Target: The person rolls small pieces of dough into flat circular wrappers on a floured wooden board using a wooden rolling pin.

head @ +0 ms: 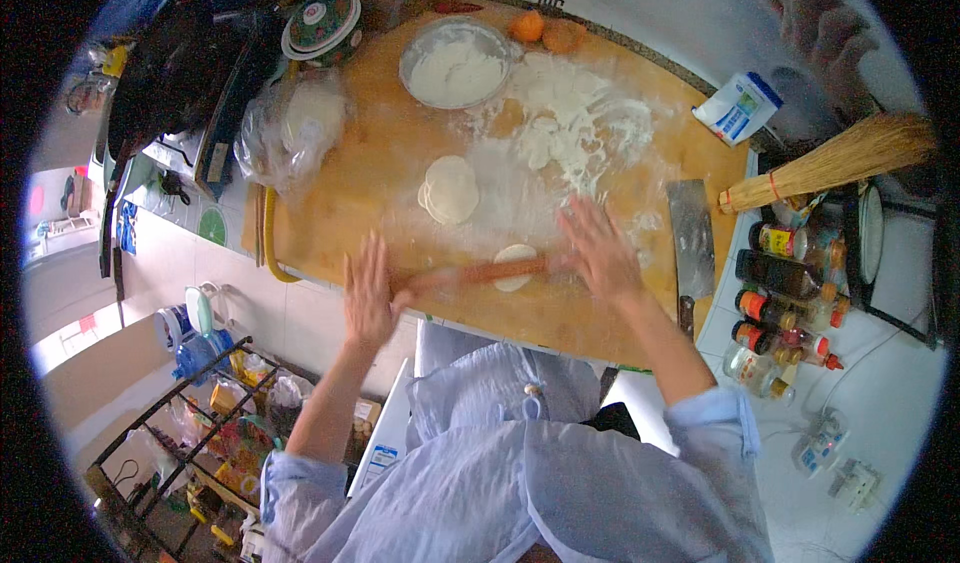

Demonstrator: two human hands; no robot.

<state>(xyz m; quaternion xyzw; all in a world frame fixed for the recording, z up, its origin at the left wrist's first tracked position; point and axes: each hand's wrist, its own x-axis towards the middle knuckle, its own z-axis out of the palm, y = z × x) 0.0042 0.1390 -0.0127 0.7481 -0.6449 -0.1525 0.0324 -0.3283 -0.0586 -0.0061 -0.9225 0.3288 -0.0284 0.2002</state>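
A wooden rolling pin (484,273) lies across a small round of dough (516,267) near the board's front edge, blurred by motion. My left hand (373,291) is at the pin's left end with its fingers extended. At the right end, my right hand (601,252) is also spread, its palm by the pin. Neither hand's fingers wrap round it. Just beyond the pin, several flat dough rounds (450,190) lie in an overlapping stack. Loose flour (570,128) is spread over the board behind my right hand.
On the wooden board (330,210) are a metal bowl of flour (456,64), a clear plastic bag with dough (292,132), a cleaver (691,237) and an orange fruit (527,26). A straw brush (832,159), a white packet (739,108) and several condiment bottles (780,274) stand or lie at right.
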